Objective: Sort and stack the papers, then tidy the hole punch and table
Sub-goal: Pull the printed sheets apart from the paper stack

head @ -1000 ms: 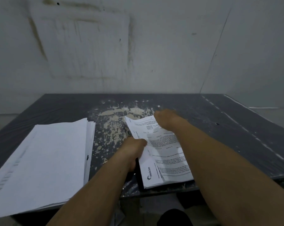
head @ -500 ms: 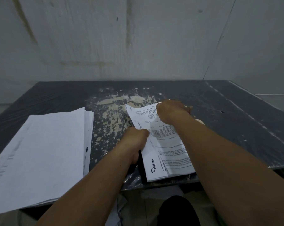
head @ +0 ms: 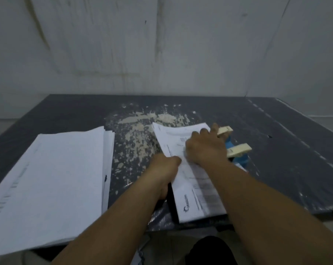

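A small printed paper stack [head: 192,188] with a logo near its front edge lies at the table's near middle. My left hand [head: 164,169] grips its left edge. My right hand [head: 204,148] lies on top of the sheets with its fingers spread toward the far edge. Just right of that hand sits a blue hole punch [head: 236,150] with two cream handles, partly hidden behind my wrist. A large white paper stack [head: 52,180] rests on the left side of the table.
The dark table [head: 286,159] has a patch of pale flaked spots [head: 142,129] in its middle. A grey wall stands behind it. The table's front edge runs just under the printed stack, with wrinkled plastic film hanging there.
My right hand has slid back over the printed sheets, and the blue hole punch with cream handles now shows beside it. The camera has tilted down slightly.
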